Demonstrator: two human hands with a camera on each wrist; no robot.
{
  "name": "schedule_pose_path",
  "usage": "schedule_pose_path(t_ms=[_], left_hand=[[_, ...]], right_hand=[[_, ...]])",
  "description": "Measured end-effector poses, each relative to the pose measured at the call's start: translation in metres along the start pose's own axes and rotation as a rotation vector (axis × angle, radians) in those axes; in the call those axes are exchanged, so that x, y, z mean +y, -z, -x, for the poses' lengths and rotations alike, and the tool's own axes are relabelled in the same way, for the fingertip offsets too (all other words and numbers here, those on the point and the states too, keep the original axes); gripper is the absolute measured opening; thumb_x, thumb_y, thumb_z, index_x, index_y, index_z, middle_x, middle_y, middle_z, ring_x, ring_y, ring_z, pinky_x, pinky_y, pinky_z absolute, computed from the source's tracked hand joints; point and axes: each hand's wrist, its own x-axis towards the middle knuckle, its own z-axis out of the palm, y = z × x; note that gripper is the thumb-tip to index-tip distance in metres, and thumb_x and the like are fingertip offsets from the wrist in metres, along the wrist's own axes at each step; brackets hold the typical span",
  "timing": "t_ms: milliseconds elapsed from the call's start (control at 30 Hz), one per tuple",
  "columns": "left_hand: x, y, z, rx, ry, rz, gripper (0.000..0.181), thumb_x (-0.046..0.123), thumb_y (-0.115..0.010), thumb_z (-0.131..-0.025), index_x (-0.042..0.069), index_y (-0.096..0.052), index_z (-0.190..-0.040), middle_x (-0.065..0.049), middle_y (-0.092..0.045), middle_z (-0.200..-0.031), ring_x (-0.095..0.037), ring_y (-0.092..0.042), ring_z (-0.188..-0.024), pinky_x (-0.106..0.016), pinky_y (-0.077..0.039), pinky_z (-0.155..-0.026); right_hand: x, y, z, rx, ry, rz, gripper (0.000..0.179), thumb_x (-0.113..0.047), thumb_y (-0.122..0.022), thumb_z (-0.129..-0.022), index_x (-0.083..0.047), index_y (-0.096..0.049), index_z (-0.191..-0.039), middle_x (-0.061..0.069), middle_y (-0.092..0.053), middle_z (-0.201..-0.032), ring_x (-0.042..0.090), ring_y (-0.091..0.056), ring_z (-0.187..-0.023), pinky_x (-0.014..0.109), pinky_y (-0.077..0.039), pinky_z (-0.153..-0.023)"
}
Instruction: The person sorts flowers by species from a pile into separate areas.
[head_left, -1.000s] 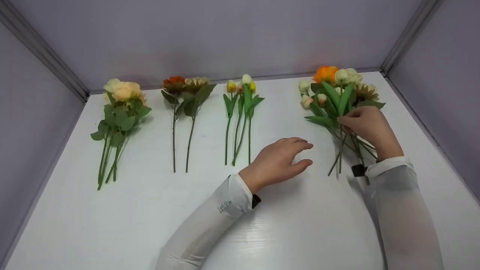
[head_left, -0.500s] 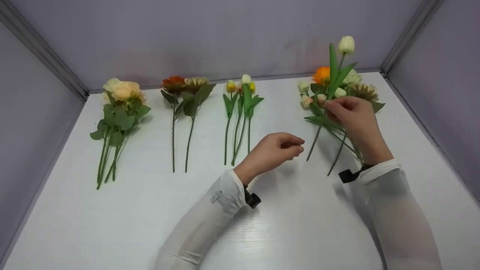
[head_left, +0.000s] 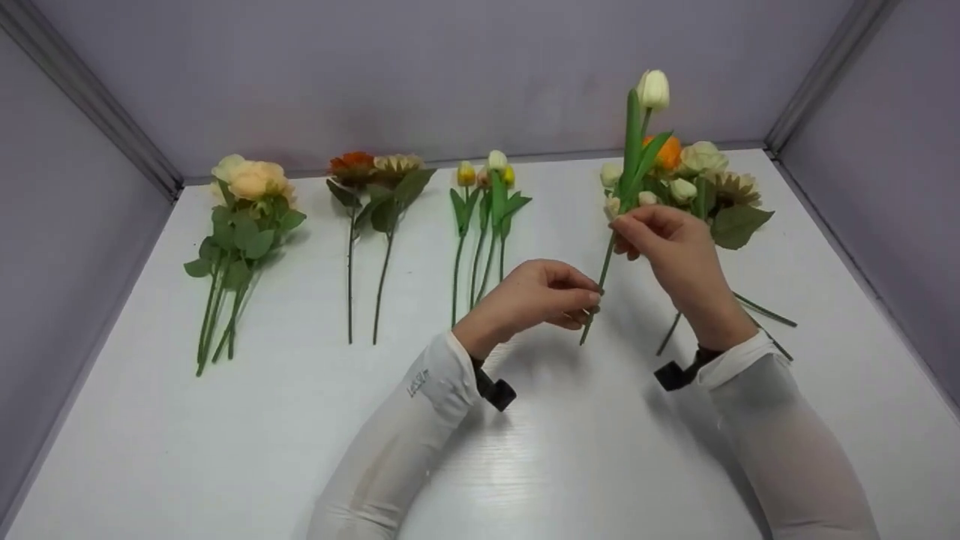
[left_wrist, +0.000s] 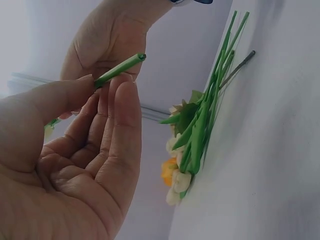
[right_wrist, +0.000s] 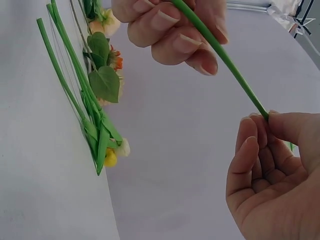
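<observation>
A white tulip [head_left: 654,90] with long green leaves is held tilted above the table's right half. My right hand [head_left: 675,251] pinches its stem just under the leaves between thumb and fingers. Lower down, near the cut end, the left hand [head_left: 529,298] grips the same stem. The left wrist view shows the green stem [left_wrist: 119,70] between thumb and fingers, its end poking out. In the right wrist view the bare stem [right_wrist: 227,61] runs from one hand to the other. Behind the right hand lies a mixed bunch [head_left: 705,159] with an orange bloom and pale tulips, partly hidden.
On the white table [head_left: 225,450], a bunch of peach roses [head_left: 255,180] lies at the left. Beside it are two long-stemmed flowers [head_left: 352,166], one rust and one cream. Several tulips [head_left: 497,187] lie in the middle. Grey panels [head_left: 450,75] wall the back and sides.
The right hand has lifted the white tulip off the right-hand bunch and brought it leftward. The left hand, empty before, has closed on the lower stem.
</observation>
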Motion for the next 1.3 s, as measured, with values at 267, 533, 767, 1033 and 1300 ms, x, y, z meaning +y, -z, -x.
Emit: schedule_pose_path(t_ms=[267, 533, 767, 1033, 1300], left_hand=[[0.0, -0.003, 0.0, 0.03, -0.015, -0.017, 0.013, 0.02, -0.076, -0.096, 0.009, -0.076, -0.102, -0.011, -0.076, -0.098, -0.024, -0.073, -0.089, -0.038, -0.061, -0.08], [0.0, -0.001, 0.001, 0.073, -0.02, -0.055, 0.01, 0.018, -0.075, -0.096, 0.008, -0.074, -0.098, -0.019, -0.074, -0.1, -0.023, -0.073, -0.084, -0.038, -0.062, -0.077], [-0.006, 0.021, 0.01, 0.131, 0.013, -0.12, 0.011, 0.019, -0.074, -0.097, 0.008, -0.074, -0.1, -0.018, -0.073, -0.101, -0.024, -0.072, -0.085, -0.037, -0.062, -0.077], [-0.009, 0.084, 0.039, 0.284, 0.128, -0.214, 0.019, 0.02, -0.073, -0.097, 0.005, -0.069, -0.108, -0.014, -0.068, -0.102, -0.024, -0.069, -0.087, -0.042, -0.061, -0.083], [-0.022, 0.121, 0.056, 0.4, 0.291, -0.344, 0.019, 0.021, -0.072, -0.098, 0.005, -0.068, -0.107, -0.013, -0.068, -0.101, -0.023, -0.071, -0.087, -0.04, -0.06, -0.084]], right_hand=[[0.004, -0.003, 0.0, -0.012, 0.041, -0.035, 0.036, -0.034, -0.076, -0.095, 0.001, -0.074, -0.102, 0.01, -0.068, -0.085, 0.025, -0.06, -0.08, 0.031, -0.051, -0.073], [0.008, -0.003, -0.004, -0.028, 0.04, -0.021, 0.036, -0.035, -0.072, -0.097, 0.0, -0.075, -0.105, 0.012, -0.07, -0.089, 0.027, -0.063, -0.083, 0.028, -0.054, -0.073], [0.012, -0.003, -0.006, -0.019, 0.025, 0.064, 0.036, -0.04, -0.065, -0.101, -0.006, -0.076, -0.11, 0.013, -0.072, -0.097, 0.025, -0.065, -0.087, 0.026, -0.055, -0.075], [0.009, 0.0, -0.006, -0.02, 0.034, 0.138, 0.033, -0.038, -0.064, -0.102, -0.009, -0.075, -0.114, 0.012, -0.072, -0.102, 0.023, -0.066, -0.091, 0.025, -0.055, -0.079], [0.01, 0.004, -0.006, -0.01, 0.04, 0.137, 0.033, -0.037, -0.065, -0.102, -0.008, -0.075, -0.112, 0.015, -0.072, -0.105, 0.023, -0.067, -0.093, 0.026, -0.055, -0.079]])
